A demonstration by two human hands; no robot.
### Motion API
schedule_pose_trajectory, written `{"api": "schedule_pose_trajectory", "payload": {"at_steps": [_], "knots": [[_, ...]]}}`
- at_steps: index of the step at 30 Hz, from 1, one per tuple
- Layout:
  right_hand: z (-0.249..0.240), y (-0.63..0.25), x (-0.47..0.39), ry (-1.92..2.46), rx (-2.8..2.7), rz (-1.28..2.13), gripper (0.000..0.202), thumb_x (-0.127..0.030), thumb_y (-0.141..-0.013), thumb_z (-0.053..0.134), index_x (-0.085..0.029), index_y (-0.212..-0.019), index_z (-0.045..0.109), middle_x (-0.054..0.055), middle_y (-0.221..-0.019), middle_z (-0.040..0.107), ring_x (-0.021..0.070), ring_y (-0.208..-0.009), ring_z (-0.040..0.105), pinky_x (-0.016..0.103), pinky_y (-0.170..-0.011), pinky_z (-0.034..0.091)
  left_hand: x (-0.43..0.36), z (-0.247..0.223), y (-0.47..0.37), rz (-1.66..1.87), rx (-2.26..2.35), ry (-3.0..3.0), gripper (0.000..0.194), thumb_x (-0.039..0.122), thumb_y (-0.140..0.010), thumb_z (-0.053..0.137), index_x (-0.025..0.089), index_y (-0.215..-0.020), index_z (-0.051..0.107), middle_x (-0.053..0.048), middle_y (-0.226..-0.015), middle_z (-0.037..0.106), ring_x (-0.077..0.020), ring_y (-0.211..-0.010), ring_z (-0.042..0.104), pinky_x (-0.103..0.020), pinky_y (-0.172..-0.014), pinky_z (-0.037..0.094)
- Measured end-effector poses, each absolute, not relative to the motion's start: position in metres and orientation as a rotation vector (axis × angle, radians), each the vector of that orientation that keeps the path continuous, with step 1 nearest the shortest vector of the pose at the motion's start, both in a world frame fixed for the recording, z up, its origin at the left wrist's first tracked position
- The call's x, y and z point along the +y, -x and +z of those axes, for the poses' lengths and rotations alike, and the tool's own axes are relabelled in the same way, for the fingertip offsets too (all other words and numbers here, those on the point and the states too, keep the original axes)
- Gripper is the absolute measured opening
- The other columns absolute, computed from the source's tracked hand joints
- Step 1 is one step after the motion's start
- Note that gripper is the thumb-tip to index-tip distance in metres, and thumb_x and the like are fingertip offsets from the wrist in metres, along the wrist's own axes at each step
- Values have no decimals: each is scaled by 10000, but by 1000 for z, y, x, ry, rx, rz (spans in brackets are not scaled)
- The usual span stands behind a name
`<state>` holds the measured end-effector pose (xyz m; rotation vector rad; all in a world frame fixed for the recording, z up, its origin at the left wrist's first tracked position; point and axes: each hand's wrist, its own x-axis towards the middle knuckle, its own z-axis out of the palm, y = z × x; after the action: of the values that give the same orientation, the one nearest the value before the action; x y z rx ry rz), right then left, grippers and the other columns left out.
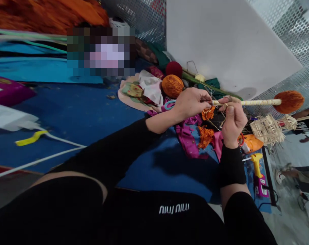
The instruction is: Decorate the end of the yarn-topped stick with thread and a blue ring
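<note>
In the head view, I see the person bent over a blue table (141, 170), with a pale stick (261, 102) held up level above the clutter; an orange bulb (289, 102) caps its far right end. The left hand (191, 102) has thumb and fingertips pinched on the stick's other end, where a thin thread (211, 91) trails; the right hand (233, 119) grasps the stick a little further along, its fingers curled and the thumb pressed in.

Under the hands lie purple cloth (186, 139) and orange scraps (205, 136); just beyond the left hand sits an orange ball (172, 85), with a red ball (174, 69) behind it; a white board (220, 44) leans at the back. Over by the right forearm there's a glue gun (257, 163), near the table's edge; a white charger (11, 117) lies well off to the left, beside a yellow tag (30, 137).
</note>
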<state>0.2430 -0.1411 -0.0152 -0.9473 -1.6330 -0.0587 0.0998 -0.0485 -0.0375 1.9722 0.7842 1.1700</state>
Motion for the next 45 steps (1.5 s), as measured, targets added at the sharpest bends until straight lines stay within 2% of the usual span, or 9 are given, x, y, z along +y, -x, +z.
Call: {"api": "schedule_pose_trajectory", "payload": {"at_steps": [4, 14, 21, 25, 32, 37, 40, 43, 45], "knots": [[-20, -251, -130, 904, -1588, 40, 321, -387, -1069, 489, -241, -823, 637, 0, -863, 643, 150, -922, 690, 370, -871, 569, -56, -37, -100, 1125, 844, -2092, 202, 256, -816, 728, 178, -960, 846, -61, -927, 832, -210, -870, 752, -258, -708, 506], [-27, -259, -118, 1029, -1630, 161, 340, -461, -1071, 461, -244, -864, 619, 9, -993, 682, 143, -1004, 690, 364, -926, 575, -62, -44, -101, 1143, 924, -2489, 227, 358, -921, 647, 196, -921, 807, -71, -828, 807, -219, -765, 733, -289, -620, 378], [-26, -261, -116, 1139, -1606, 100, 385, -508, -1071, 440, -233, -830, 562, 5, -903, 630, 134, -918, 632, 331, -876, 520, -65, -51, -105, 1286, 924, -2631, 264, 332, -965, 602, 217, -1136, 767, -88, -867, 807, -244, -756, 738, -314, -599, 375], [-26, -262, -117, 1157, -1610, 91, 385, -500, -1073, 438, -232, -816, 541, -7, -857, 593, 125, -864, 611, 316, -852, 513, -62, -53, -104, 1350, 824, -2669, 232, 326, -998, 568, 241, -1069, 772, -53, -845, 801, -212, -757, 734, -306, -611, 378], [-31, -260, -115, 1122, -1588, 203, 381, -519, -1072, 424, -238, -845, 547, 7, -993, 664, 125, -979, 680, 307, -873, 554, -59, -54, -101, 1356, 709, -2857, 306, 250, -1025, 486, 210, -932, 774, -43, -839, 793, -197, -769, 723, -321, -624, 400], [-23, -262, -117, 1089, -1537, 242, 391, -530, -1024, 534, -220, -798, 612, 25, -1135, 674, 109, -918, 696, 311, -867, 585, -55, -47, -96, 1201, 807, -2838, 326, 303, -1025, 490, 239, -1000, 809, -30, -979, 829, -207, -817, 738, -351, -628, 411], [-9, -277, -127, 1082, -1397, 334, 351, -527, -983, 608, -225, -808, 643, 4, -1032, 693, 73, -719, 629, 268, -715, 570, -45, -38, -87, 1116, 882, -2755, 325, 354, -1003, 527, 269, -1113, 821, -24, -1059, 834, -217, -867, 745, -356, -649, 408], [9, -310, -144, 1111, -1304, 496, 327, -516, -941, 667, -226, -793, 632, -15, -891, 694, 37, -501, 459, 234, -479, 418, -31, -26, -69, 1129, 1009, -2614, 276, 338, -920, 630, 296, -1096, 838, -23, -1027, 838, -222, -900, 739, -354, -703, 421], [16, -341, -155, 1148, -1291, 529, 339, -510, -914, 704, -225, -753, 615, -1, -887, 708, 22, -445, 368, 249, -416, 324, -22, -19, -52, 1200, 1040, -2515, 266, 355, -904, 654, 307, -1082, 845, -7, -1008, 838, -210, -892, 719, -346, -735, 440]]}}
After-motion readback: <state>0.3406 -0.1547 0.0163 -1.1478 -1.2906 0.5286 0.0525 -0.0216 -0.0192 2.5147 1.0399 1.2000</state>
